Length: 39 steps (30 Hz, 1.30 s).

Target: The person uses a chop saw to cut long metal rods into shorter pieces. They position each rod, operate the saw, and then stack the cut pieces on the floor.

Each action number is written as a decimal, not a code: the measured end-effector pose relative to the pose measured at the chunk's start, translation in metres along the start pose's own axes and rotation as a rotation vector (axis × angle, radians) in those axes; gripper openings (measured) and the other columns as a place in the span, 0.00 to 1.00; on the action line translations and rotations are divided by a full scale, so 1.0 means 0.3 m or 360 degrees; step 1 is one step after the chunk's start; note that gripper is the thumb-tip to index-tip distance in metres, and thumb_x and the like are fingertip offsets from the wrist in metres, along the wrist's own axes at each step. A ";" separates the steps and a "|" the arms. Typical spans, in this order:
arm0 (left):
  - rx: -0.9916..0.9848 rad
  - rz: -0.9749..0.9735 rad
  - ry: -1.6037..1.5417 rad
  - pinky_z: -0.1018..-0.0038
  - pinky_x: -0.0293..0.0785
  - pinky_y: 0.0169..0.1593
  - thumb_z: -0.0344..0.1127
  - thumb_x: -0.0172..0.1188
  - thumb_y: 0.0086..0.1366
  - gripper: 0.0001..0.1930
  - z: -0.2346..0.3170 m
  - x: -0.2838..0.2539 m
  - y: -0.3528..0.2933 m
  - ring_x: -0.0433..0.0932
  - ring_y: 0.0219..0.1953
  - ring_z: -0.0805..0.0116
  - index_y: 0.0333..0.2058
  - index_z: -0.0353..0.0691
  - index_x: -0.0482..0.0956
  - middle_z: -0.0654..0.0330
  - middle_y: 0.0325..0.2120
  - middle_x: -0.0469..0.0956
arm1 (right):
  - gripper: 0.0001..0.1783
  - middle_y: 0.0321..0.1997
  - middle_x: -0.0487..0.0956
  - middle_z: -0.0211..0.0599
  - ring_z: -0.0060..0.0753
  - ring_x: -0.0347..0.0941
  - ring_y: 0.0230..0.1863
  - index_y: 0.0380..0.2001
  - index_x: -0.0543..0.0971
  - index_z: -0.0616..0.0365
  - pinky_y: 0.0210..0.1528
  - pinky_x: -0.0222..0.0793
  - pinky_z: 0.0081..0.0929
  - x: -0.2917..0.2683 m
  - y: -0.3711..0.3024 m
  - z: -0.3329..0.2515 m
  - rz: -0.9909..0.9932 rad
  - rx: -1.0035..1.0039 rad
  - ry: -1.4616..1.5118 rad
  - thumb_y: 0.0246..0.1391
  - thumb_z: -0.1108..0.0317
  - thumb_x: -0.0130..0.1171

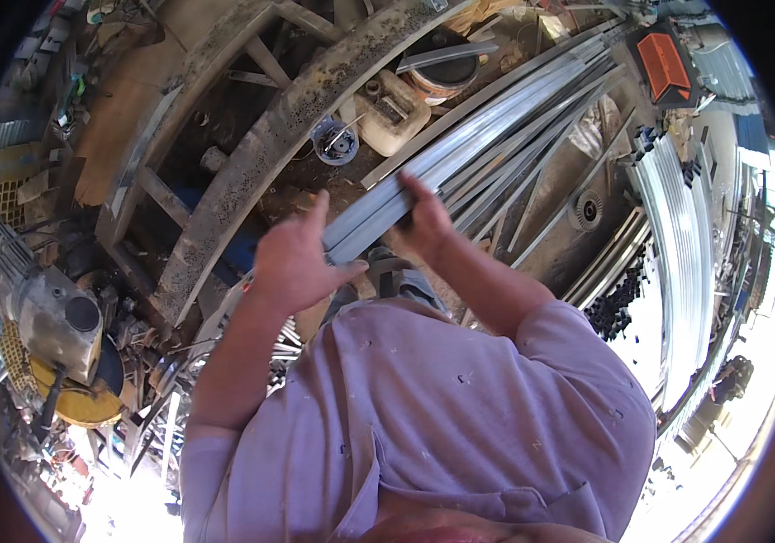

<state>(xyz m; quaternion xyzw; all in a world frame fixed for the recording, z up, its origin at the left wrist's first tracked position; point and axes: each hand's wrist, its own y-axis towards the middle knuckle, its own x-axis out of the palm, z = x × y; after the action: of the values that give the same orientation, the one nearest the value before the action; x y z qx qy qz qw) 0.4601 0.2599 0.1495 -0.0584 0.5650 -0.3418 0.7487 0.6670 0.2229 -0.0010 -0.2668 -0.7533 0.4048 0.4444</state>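
Silver, long bars are gleaming just beside the pale canister; below it, the left hand is showing a wide grip, the right hand is touching their edge, its grip unclear.

Grey metal tubes blocked the room between the fingers of the left hand and the right hand. Beyond the left fingertips were a small bucket and canister; left of those fingertips, a gap reached a spotted beam. Loose bars crowded the right fingers' right.
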 end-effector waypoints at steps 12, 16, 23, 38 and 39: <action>-0.0725 -0.0042 -0.0170 0.51 0.79 0.51 0.51 0.74 0.58 0.36 -0.668 0.477 -0.430 0.83 0.49 0.40 0.59 0.36 0.74 0.41 0.47 0.83 | 0.20 0.47 0.83 0.46 0.53 0.79 0.51 0.48 0.77 0.58 0.62 0.71 0.55 0.028 -0.262 -0.557 -0.0407 -0.0560 0.0247 0.62 0.55 0.63; -0.0909 -0.0398 -0.0085 0.52 0.78 0.55 0.61 0.73 0.55 0.38 -0.803 0.808 -0.617 0.82 0.51 0.41 0.53 0.35 0.78 0.42 0.45 0.84 | 0.19 0.46 0.82 0.47 0.54 0.79 0.50 0.49 0.77 0.59 0.60 0.72 0.56 0.038 -0.269 -0.589 -0.0420 -0.0597 0.0256 0.62 0.57 0.62; -0.0896 -0.0524 -0.0083 0.54 0.79 0.55 0.61 0.70 0.59 0.35 -0.820 0.911 -0.636 0.83 0.51 0.42 0.50 0.33 0.82 0.42 0.46 0.84 | 0.19 0.47 0.82 0.48 0.57 0.79 0.49 0.50 0.77 0.61 0.60 0.73 0.58 0.034 -0.312 -0.646 -0.0455 -0.0686 0.0252 0.63 0.59 0.61; -0.0974 -0.0272 -0.0318 0.57 0.78 0.55 0.55 0.70 0.62 0.35 -0.883 0.852 -0.532 0.84 0.49 0.45 0.55 0.29 0.80 0.43 0.43 0.86 | 0.21 0.52 0.82 0.46 0.54 0.78 0.53 0.51 0.78 0.60 0.66 0.68 0.55 0.058 -0.269 -0.595 -0.0088 -0.0685 0.0262 0.61 0.58 0.63; -0.0884 -0.0278 -0.0265 0.56 0.77 0.55 0.55 0.69 0.62 0.34 -0.919 0.890 -0.527 0.83 0.50 0.43 0.53 0.29 0.80 0.41 0.44 0.85 | 0.20 0.50 0.83 0.44 0.51 0.79 0.53 0.50 0.79 0.58 0.66 0.69 0.54 -0.007 -0.210 -0.572 -0.0065 -0.0633 0.0256 0.60 0.57 0.64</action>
<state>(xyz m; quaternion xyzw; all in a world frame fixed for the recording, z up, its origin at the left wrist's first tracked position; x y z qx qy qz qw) 0.1795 0.0680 -0.0885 -0.3370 0.5664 -0.2313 0.7157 0.8174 0.2518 0.0991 -0.3655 -0.7857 0.2165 0.4497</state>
